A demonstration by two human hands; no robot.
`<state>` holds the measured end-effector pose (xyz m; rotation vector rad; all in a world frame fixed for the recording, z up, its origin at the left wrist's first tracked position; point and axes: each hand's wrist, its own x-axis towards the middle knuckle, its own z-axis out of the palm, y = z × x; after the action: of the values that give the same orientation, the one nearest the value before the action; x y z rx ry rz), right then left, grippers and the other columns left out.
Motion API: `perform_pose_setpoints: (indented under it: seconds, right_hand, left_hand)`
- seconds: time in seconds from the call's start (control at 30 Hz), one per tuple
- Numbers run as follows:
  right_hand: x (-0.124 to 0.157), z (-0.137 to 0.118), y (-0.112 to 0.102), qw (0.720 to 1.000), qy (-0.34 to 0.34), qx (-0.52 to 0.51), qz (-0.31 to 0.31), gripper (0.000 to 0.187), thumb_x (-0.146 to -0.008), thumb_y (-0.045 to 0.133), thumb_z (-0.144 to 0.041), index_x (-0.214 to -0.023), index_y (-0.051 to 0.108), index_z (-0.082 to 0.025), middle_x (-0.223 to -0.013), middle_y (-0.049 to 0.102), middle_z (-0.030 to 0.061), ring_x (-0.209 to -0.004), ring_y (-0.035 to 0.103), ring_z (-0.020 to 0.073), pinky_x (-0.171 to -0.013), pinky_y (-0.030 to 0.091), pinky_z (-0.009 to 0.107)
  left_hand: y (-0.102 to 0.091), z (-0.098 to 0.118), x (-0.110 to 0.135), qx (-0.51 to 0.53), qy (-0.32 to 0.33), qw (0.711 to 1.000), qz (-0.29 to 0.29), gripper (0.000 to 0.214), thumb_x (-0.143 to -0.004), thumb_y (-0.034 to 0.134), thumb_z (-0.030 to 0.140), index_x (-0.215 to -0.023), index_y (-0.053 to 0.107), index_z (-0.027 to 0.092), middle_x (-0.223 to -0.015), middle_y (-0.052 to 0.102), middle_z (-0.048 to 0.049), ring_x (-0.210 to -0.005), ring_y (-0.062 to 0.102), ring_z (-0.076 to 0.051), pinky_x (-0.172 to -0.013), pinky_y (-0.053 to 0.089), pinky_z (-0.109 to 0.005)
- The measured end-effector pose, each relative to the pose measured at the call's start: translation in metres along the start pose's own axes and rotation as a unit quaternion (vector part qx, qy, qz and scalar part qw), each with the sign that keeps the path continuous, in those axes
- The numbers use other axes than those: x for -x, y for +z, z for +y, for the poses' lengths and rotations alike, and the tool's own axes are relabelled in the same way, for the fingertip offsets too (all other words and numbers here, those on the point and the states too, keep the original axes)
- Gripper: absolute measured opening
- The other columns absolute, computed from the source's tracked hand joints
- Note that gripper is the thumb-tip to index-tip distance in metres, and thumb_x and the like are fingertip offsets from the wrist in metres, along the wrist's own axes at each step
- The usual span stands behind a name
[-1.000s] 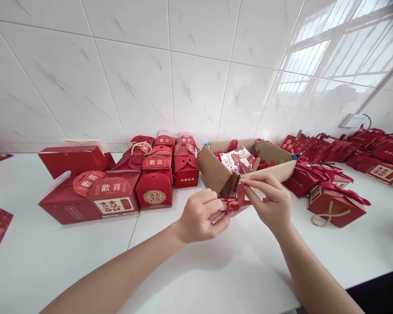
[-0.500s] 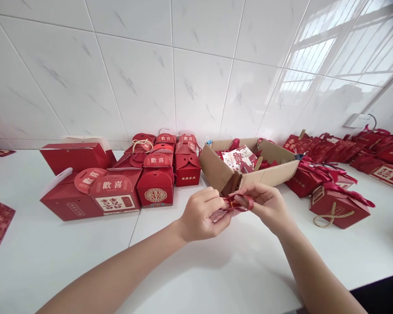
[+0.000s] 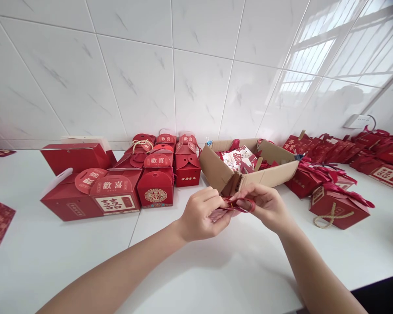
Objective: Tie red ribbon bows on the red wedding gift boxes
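Both hands meet in front of the cardboard box point(image 3: 268, 176), just above the white table. My left hand point(image 3: 205, 213) is closed on a small red paper piece point(image 3: 227, 212), whose kind is mostly hidden by the fingers. A glossy red ribbon point(image 3: 251, 204) curls out in a loop from its right side. Thumb and fingers of my right hand point(image 3: 269, 207) pinch this ribbon close to the paper.
Red gift boxes point(image 3: 155, 187) with gold and white print stand at the left. Ribbon-tied red boxes point(image 3: 340, 207) lie at the right, more piled behind. The cardboard box holds printed cards point(image 3: 237, 158) and red ribbons. A tiled wall point(image 3: 203, 87) rises behind the table point(image 3: 190, 279).
My right hand has shifted very slightly at the ribbon, and the loop has turned a little. My left hand and the boxes stay where they were.
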<state>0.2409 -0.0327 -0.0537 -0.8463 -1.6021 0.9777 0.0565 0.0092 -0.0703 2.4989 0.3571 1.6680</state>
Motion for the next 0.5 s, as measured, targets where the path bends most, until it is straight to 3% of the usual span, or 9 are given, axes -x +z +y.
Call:
perform_pose_setpoints:
  seconds: [0.17, 0.27, 0.5]
  right_hand:
    - [0.0002, 0.0014, -0.0047, 0.997, -0.049, 0.061, -0.022, 0.008, -0.083, 0.063, -0.026, -0.081, 0.061, -0.018, -0.097, 0.064, 0.0098, -0.083, 0.063, 0.0173, -0.062, 0.055, 0.027]
    - [-0.0003, 0.0021, -0.0068, 0.993, -0.077, 0.063, -0.058, 0.003, -0.084, 0.061, -0.023, -0.083, 0.061, -0.02, -0.092, 0.061, 0.0074, -0.081, 0.061, 0.0161, -0.06, 0.054, 0.025]
    - [-0.0005, 0.0036, -0.0079, 0.991, -0.082, 0.042, -0.099, 0.005, -0.088, 0.056, -0.023, -0.087, 0.06, -0.02, -0.089, 0.057, 0.0057, -0.07, 0.057, 0.0129, -0.055, 0.052, 0.025]
  left_hand:
    - [0.0002, 0.0004, 0.0004, 0.0, -0.009, 1.0, 0.004, 0.017, -0.079, 0.06, 0.023, -0.065, 0.052, 0.018, -0.052, 0.043, 0.0028, -0.05, 0.037, -0.011, -0.047, 0.032, -0.024]
    - [0.0007, 0.0, 0.002, 0.003, -0.028, 1.0, 0.008, 0.012, -0.079, 0.062, 0.025, -0.074, 0.055, 0.017, -0.058, 0.053, 0.0006, -0.052, 0.044, -0.011, -0.049, 0.036, -0.024]
    - [-0.0004, -0.0003, 0.0017, 0.004, -0.013, 1.0, -0.005, 0.007, -0.079, 0.062, 0.022, -0.081, 0.06, 0.015, -0.058, 0.058, -0.0009, -0.051, 0.044, -0.012, -0.05, 0.037, -0.025]
